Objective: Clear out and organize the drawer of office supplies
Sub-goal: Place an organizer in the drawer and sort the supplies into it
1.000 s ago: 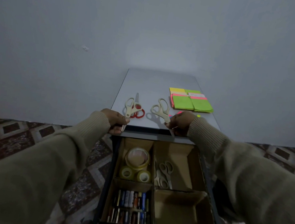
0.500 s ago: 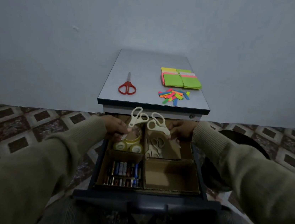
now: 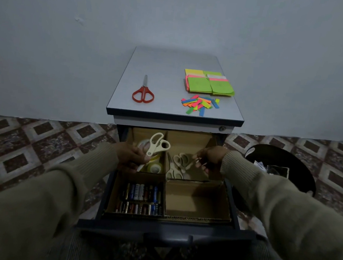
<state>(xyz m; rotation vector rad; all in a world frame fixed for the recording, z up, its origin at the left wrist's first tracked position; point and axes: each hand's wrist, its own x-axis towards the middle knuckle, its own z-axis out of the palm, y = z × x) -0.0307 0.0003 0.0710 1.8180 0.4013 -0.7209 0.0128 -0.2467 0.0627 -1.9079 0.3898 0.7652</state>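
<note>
The open drawer (image 3: 164, 229) holds four cardboard compartments. My left hand (image 3: 130, 157) grips a cream scissors (image 3: 157, 144) by its blades, handles up, over the back-left compartment of tape rolls (image 3: 155, 167). My right hand (image 3: 211, 157) pinches the blade of a second cream scissors (image 3: 181, 159), lowered into the back-right compartment on top of other cream scissors (image 3: 173, 172). Batteries (image 3: 138, 199) fill the front-left compartment. The front-right compartment (image 3: 196, 202) has nothing in it.
On the cabinet top (image 3: 174, 65) lie a red scissors (image 3: 143, 95), stacked sticky notes (image 3: 210, 82) and several loose coloured strips (image 3: 199, 105). A black bin (image 3: 281, 162) stands on the tiled floor to the right. A pale wall is behind.
Both hands carried cream scissors from the cabinet top down over the drawer. The right one now sits low in the back-right compartment; the view has tilted down and back.
</note>
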